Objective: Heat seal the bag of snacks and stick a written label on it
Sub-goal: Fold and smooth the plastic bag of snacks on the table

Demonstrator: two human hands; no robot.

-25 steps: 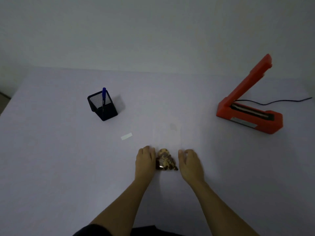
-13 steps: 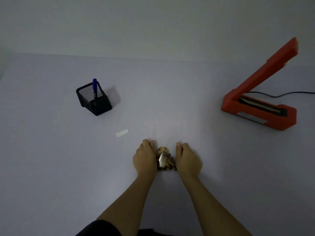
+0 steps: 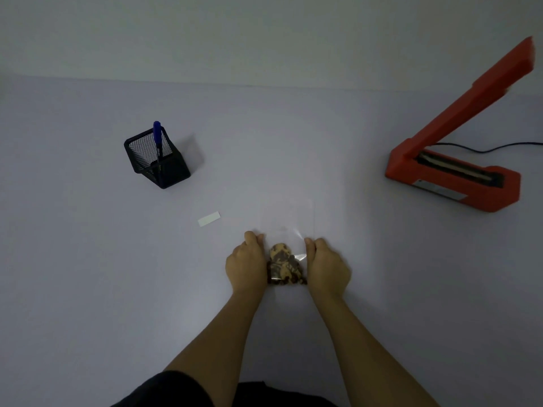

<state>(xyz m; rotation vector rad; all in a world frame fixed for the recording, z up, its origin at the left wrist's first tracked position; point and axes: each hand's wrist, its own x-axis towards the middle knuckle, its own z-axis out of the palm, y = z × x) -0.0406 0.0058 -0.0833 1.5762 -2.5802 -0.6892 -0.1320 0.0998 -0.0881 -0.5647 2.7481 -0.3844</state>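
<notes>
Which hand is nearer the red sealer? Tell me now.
Right. The right hand grips the bag on the side toward the sealer; the left hand grips its opposite side, farther off.

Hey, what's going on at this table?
A person is working on a clear bag of snacks lying on the table. The left hand and right hand each grip one side of it. The orange heat sealer stands to the right with its arm raised, unused. A blank label lies loose on the left, and the pen sits in its mesh holder.
</notes>
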